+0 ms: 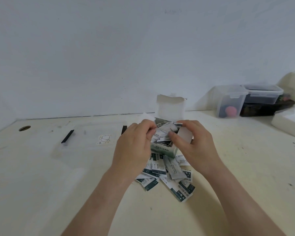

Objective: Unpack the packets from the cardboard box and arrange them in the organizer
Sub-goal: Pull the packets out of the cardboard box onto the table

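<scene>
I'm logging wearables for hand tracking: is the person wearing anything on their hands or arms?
No. The left hand and right hand show no gloves, rings or watch. Both forearms are uncovered, with no sleeve in view.

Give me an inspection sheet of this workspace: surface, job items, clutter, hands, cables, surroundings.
Surface: cream table, scuffed, with a round hole at far left.
Job's things: cardboard box open, lid flap up, boxed packets inside; loose packets piled in front of it; clear organizer left of the box, no packets seen in it.
Clutter: clear lidded containers and a white foam block at far right.
Hands: left hand pinches the boxed packets; right hand appears to grip the box's right side, thumb on the packets.
Cables: nothing seen.
Surroundings: plain white wall.
</scene>
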Tool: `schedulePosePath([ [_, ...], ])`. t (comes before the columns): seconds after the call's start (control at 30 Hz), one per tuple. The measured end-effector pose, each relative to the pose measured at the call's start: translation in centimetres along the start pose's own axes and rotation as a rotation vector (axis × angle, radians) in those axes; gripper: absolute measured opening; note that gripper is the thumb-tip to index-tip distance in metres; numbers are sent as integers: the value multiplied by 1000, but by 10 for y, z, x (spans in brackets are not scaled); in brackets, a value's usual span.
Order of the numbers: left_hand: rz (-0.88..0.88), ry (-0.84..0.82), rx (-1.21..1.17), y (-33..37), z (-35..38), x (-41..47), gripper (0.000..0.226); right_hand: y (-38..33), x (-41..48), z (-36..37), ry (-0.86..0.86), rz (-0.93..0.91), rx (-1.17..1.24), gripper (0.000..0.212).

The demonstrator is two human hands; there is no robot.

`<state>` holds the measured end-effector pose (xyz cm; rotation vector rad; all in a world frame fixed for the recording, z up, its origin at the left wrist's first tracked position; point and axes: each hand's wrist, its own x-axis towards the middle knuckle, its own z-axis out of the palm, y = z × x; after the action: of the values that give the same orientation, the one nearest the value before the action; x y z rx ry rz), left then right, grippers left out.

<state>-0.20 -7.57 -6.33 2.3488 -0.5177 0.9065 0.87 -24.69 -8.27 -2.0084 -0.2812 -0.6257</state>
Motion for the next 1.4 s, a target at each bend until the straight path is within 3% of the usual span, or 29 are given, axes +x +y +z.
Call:
schedulePosePath([
  [0.4, 132, 207, 40, -10, -33, -19, 32, 1, 2, -4, 75, 91, -15, 5],
  [0.5, 179, 94, 84, -17, -36, -34, 44, 4, 2, -5, 101, 115, -13, 17],
  [0.67, 216, -201, 165, -25, -33, -46, 38, 8, 4, -4, 174, 118, -6, 24],
  [0.83, 57, -592, 407, -29, -20, -49, 28, 10, 4, -5, 200, 127, 6, 25],
  [0.9, 3, -485, 289, -23, -21, -47, 37, 9, 3, -4, 206, 112, 12, 24],
  [1.0, -150, -109, -58, -4, -25, -26, 28, 8, 3, -2, 208, 77, 65, 15],
  [1.03, -228, -63, -137, 2, -24, -15, 35, 7, 3, -1, 195, 62, 93, 13],
  [1.13, -371, -172, -170, 11, -10, 13, 54, 3, 0, 1, 134, 47, 199, 13],
  [1.27, -380, -164, -26, 5, 11, 22, 20, 8, 2, -2, 86, 146, 384, 24],
  [1.4, -400, -152, -66, -5, 14, 29, 10, 5, 4, -13, 92, 257, 651, 10],
])
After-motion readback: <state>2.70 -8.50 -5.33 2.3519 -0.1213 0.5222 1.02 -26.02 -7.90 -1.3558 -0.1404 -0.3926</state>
